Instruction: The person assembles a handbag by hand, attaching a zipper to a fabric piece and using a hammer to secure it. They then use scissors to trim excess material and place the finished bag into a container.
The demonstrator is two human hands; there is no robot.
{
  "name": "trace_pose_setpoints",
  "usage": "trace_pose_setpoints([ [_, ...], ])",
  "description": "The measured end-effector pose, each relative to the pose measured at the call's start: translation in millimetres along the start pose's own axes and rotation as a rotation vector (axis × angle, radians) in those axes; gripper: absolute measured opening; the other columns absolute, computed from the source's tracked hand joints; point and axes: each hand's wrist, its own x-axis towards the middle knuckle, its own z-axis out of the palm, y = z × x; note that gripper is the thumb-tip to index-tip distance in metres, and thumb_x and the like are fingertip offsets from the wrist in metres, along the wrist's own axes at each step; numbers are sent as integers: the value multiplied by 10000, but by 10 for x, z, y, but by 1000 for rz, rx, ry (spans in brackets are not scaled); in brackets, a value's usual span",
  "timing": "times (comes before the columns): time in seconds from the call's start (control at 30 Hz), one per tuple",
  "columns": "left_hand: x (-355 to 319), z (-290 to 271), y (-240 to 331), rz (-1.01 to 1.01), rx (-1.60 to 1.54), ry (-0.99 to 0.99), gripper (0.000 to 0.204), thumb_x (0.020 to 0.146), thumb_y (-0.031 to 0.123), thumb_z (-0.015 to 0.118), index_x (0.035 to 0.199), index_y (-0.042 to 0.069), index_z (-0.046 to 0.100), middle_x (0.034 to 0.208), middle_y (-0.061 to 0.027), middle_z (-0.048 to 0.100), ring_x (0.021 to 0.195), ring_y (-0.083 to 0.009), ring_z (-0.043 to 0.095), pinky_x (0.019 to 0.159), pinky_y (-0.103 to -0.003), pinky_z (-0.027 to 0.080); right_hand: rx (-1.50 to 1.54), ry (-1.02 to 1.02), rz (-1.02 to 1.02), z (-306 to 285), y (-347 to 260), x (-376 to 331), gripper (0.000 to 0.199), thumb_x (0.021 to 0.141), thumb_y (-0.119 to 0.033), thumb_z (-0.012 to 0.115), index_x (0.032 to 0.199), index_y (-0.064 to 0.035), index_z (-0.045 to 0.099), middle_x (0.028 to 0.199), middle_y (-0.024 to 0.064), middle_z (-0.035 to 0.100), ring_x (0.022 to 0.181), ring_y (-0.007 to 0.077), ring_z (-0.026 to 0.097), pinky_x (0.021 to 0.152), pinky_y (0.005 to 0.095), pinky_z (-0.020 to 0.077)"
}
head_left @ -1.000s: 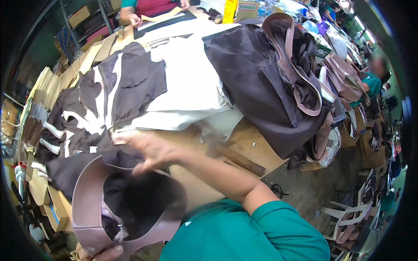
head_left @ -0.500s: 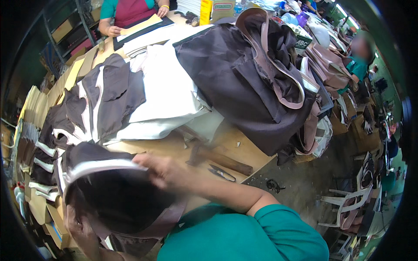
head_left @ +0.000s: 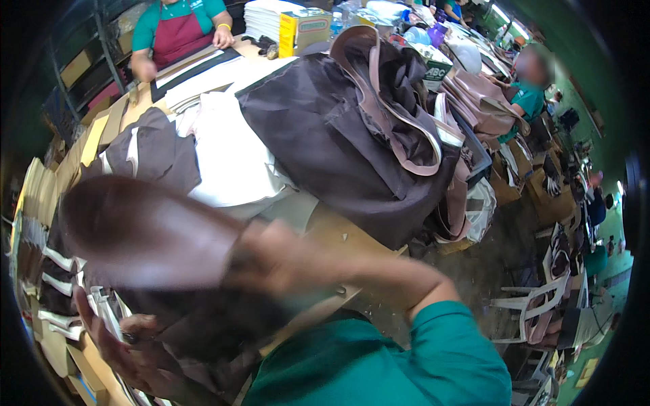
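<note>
A glossy dark-brown leather-like bag panel [head_left: 145, 233] swings up over the left side of the table, blurred by motion. My right hand [head_left: 281, 260] grips its right edge. Below the panel hangs dark lining fabric [head_left: 210, 314], which appears to belong to the same bag piece. My left hand [head_left: 128, 345] is under it at the lower left, fingers spread, a ring on one of them. Whether the fabric touches my left palm is hard to make out. Dark fabric pieces with white strips [head_left: 132, 152] lie just beyond the panel.
A large dark fabric bag [head_left: 352, 142] with pinkish-brown straps lies across the table's middle, beside white sheets [head_left: 233, 152]. Stacked tan boards [head_left: 40, 196] line the left edge. Across the table stands a co-worker in a maroon apron [head_left: 183, 40]. White plastic chairs [head_left: 531, 304] stand on the right.
The bag piece has turned, its glossy brown outside replacing the dark opening with a white rim. My right hand moved slightly right, still gripping it; my left hand's fingers have spread. The view shifted.
</note>
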Motion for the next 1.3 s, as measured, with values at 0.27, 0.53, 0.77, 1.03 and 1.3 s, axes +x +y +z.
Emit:
trace_pose_setpoints([
  [0.27,61,579,534,-163,-1326,-1220,420,850,187,575,1138,-93,454,1236,-255,421,1047,-288,494,878,-335,406,-1081,175,739,-2771,55,-102,599,792,-354,623,1230,-10,402,1068,133,580,1062,245,545,892,382,434],
  [0.53,-141,980,747,-847,-1704,-1145,138,848,76,461,939,-24,490,972,-146,460,864,-209,473,763,-301,386,-1305,765,90,-1535,734,-138,307,762,-182,613,1043,-65,573,1047,121,592,1085,286,499,931,422,371],
  [0.77,78,689,374,-167,-1207,-1165,273,861,223,518,949,-35,539,812,-173,602,653,-337,612,650,-377,511,966,315,-98,-91,404,-75,399,912,-340,466,1153,-25,513,1181,110,541,1066,227,520,956,336,357],
  [1.03,-603,1120,-140,115,177,-632,746,868,512,407,1355,-29,243,1379,-298,231,1309,-420,193,1054,-491,170,1476,374,40,403,198,265,640,908,-561,240,1263,-38,343,1294,142,412,1163,242,416,1005,364,290],
  [1.3,-842,845,-321,-722,-508,-595,651,909,411,323,1370,-13,145,1434,-186,161,1325,-324,199,1071,-412,189,278,543,-230,738,430,140,518,912,-461,352,1161,-23,475,1248,191,464,1153,281,447,971,373,325],
])
